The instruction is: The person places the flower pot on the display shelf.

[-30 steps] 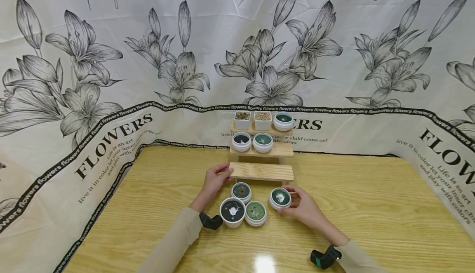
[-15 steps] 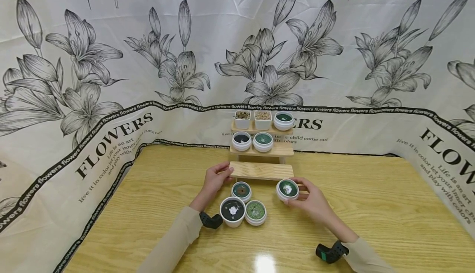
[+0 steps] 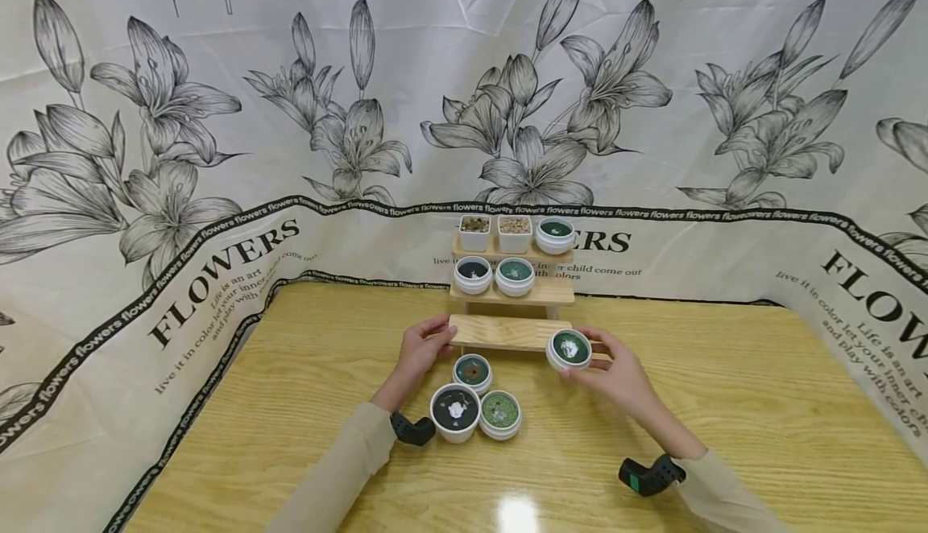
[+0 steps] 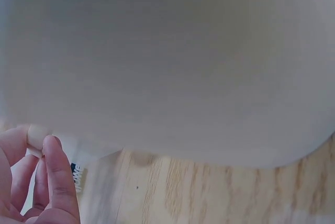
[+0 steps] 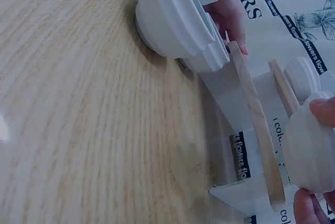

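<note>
Wood-grain table (image 3: 739, 396), one glare spot (image 3: 517, 512); lily-printed cloth (image 3: 449, 66) behind. Left hand (image 3: 423, 352): grip pinching end of lowest shelf board (image 3: 503, 331). Right hand (image 3: 618, 370): grip pinching green-filled white pot (image 3: 569, 349).

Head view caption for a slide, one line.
Left hand grips three-tier wooden stand; right hand holds round white green-filled pot.

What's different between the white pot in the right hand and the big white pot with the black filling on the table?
The held pot is in the right hand; the black-filled pot stands on the table. The held pot's filling is dark green, while the black-filled pot's is nearly black. The held pot looks smaller across than the black-filled pot. Both are round and white, with a white patch on the filling.
</note>
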Demonstrator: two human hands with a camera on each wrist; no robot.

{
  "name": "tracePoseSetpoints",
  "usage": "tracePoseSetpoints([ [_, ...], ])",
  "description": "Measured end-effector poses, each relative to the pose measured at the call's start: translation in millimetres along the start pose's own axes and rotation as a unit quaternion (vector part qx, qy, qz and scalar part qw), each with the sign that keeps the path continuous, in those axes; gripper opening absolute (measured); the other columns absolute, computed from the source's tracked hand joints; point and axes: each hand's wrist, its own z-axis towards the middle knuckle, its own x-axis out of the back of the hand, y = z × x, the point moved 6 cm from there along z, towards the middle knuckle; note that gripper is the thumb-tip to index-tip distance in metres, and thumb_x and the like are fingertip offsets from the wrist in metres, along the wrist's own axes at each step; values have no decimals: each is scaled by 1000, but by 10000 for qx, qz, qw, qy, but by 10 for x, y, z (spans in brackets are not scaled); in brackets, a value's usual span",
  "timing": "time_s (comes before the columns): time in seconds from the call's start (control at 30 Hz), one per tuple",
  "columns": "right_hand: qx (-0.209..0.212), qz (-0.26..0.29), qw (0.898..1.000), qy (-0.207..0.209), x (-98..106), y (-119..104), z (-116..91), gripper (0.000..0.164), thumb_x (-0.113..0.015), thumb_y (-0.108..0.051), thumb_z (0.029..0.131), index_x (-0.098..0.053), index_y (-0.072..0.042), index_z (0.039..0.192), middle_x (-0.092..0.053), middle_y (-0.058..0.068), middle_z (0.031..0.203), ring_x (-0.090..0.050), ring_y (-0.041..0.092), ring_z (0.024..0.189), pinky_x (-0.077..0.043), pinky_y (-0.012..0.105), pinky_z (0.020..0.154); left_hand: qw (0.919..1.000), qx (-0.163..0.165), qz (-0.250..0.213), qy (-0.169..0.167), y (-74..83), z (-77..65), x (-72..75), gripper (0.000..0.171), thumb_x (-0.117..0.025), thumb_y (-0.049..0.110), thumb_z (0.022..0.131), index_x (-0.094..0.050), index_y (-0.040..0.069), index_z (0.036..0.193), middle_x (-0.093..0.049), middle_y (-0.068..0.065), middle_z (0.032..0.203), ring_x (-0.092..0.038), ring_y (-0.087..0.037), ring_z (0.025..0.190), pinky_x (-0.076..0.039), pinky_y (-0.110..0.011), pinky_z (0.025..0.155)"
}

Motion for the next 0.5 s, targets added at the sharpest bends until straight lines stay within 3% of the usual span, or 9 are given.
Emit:
tracePoseSetpoints([
  [0.2, 39, -5, 10000, 87, 64, -116, 71, 69, -82, -11, 74, -50, 1, 133, -55, 21, 127, -55, 24, 107, -52, 11, 82, 10000, 46, 35, -8, -24, 23, 4, 37, -66, 5, 90, -60, -6, 125, -64, -19, 110, -61, -2, 71, -59, -20, 68],
  [0.5, 81, 54, 9997, 230, 120, -196, 223, 69, -81, -10, 75, -48, -1, 135, -54, 19, 128, -52, 12, 104, -50, 9, 82, 10000, 80, 53, 16, -30, 23, 3, 37, -66, 5, 90, -60, -6, 124, -64, -19, 111, -61, -2, 71, -60, -21, 68],
])
